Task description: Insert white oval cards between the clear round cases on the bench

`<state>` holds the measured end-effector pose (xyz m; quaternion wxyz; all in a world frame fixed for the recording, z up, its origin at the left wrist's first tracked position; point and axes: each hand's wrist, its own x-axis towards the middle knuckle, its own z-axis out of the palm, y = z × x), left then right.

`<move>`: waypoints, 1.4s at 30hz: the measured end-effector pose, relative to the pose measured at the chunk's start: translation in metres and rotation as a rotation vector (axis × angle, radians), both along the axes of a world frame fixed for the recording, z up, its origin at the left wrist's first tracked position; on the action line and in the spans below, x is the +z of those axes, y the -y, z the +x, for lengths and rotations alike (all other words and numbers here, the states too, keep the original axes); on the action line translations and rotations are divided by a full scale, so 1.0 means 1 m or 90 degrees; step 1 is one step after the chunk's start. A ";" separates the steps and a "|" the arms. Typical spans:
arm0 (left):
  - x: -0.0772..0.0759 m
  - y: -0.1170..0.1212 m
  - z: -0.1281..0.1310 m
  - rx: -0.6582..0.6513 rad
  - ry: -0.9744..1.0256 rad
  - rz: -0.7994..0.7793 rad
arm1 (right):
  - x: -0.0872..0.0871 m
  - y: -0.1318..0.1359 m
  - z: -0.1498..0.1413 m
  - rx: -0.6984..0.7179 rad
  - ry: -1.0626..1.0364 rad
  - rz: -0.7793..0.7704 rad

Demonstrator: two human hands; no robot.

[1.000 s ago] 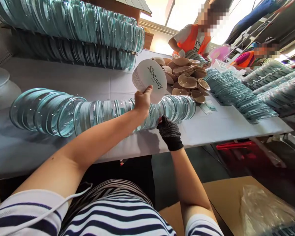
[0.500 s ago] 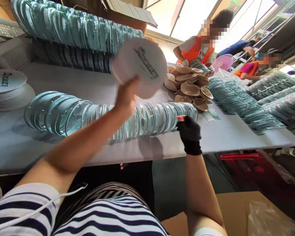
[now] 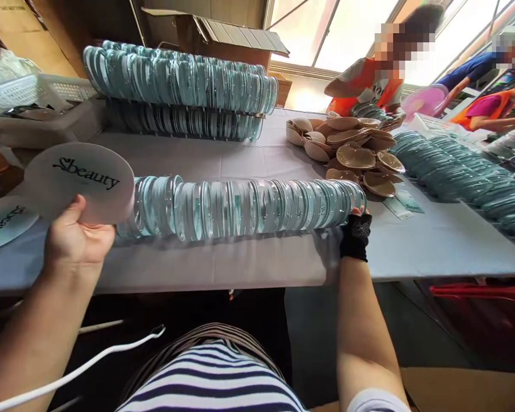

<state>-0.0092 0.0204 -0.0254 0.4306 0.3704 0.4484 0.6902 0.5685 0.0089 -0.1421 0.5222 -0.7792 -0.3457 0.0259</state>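
My left hand (image 3: 80, 236) grips a thick round white card stack (image 3: 79, 191) printed "beauty", thumb on its front face. The stack is held upright at the left end of a long row of clear, teal-tinted round plastic cases (image 3: 240, 209) standing on edge, covering part of that end. My right hand (image 3: 356, 232), in a black fingerless glove, is at the row's right end. Its fingers are curled against the last case and partly hidden behind it. Another round printed card (image 3: 6, 223) lies on the table at the left.
Behind the row stand more stacked round cases (image 3: 184, 86). A white plastic basket (image 3: 47, 123) is at the left. Tan moulded cups (image 3: 356, 154) lie piled at the right, near further cases (image 3: 467, 177). A person in an orange vest (image 3: 364, 86) works across the white table (image 3: 257, 260).
My left hand has carried the card stack from above the row's middle to its left end. My right hand has moved against the right end. The leftmost, looser cases now stand closer together.
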 end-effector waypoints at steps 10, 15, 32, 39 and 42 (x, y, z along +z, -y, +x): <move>0.017 0.028 0.099 0.000 -0.007 0.103 | 0.094 0.016 -0.133 0.212 0.208 0.129; -0.004 0.025 0.167 -0.253 0.141 -0.068 | 0.109 0.028 -0.232 0.460 0.263 0.153; 0.033 -0.069 0.225 -0.295 0.372 -0.040 | 0.141 0.097 -0.153 0.060 0.263 -0.111; 0.019 -0.098 0.277 -0.318 0.420 -0.187 | 0.114 0.105 -0.178 0.117 0.419 -0.263; 0.015 -0.097 0.278 -0.313 0.433 -0.174 | 0.104 0.071 -0.186 0.174 0.466 -0.279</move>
